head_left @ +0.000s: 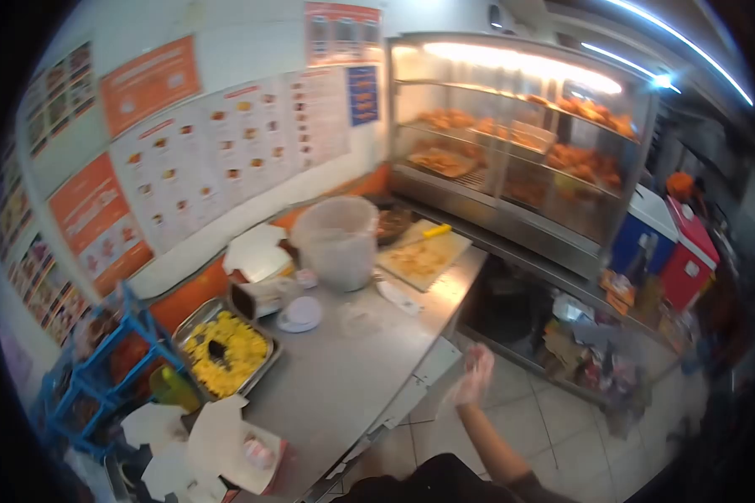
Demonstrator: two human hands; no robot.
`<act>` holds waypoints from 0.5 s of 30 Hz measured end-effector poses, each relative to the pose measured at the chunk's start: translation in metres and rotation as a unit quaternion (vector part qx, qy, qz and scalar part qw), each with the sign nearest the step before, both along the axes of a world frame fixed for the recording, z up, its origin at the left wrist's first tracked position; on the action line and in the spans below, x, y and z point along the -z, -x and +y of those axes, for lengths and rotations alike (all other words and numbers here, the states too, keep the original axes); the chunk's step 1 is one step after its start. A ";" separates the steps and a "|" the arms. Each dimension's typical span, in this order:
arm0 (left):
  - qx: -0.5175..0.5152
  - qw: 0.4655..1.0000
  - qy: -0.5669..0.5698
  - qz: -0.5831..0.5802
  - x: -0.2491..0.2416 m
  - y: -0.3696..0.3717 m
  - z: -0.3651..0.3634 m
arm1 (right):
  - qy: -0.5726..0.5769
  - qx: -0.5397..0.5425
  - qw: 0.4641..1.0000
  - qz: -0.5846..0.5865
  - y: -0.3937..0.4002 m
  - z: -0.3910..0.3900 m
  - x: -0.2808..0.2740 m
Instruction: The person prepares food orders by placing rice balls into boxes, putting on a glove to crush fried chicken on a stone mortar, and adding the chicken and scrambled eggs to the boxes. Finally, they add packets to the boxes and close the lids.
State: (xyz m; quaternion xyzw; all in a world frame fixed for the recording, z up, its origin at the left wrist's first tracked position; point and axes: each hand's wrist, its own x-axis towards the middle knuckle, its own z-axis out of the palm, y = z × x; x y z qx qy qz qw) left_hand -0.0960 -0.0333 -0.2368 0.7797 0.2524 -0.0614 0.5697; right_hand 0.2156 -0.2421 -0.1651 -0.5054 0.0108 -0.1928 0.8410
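My right hand [473,379] is held out over the tiled floor, just off the front edge of the steel table [344,360]. It seems to be covered by a thin clear plastic glove. The fingers are blurred, so whether they are curled round anything does not show. My left hand is out of view. On the table, nearest to this hand, lies a white cutting board [445,260] with chopped yellowish pieces and a yellow-handled knife [432,233]. A large cloudy plastic tub [335,243] stands beside the board.
A steel tray [268,356] of yellow food sits at the left near a blue rack [126,327]. Paper takeaway boxes [226,436] stand at the front left. A lit glass display case [512,142] with fried food is at the back. Coolers [688,260] stand right.
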 end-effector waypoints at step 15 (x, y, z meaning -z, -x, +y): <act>0.262 0.925 0.014 -0.275 -0.287 -0.539 0.030 | 0.064 0.090 0.994 -0.020 -0.337 -0.102 -0.118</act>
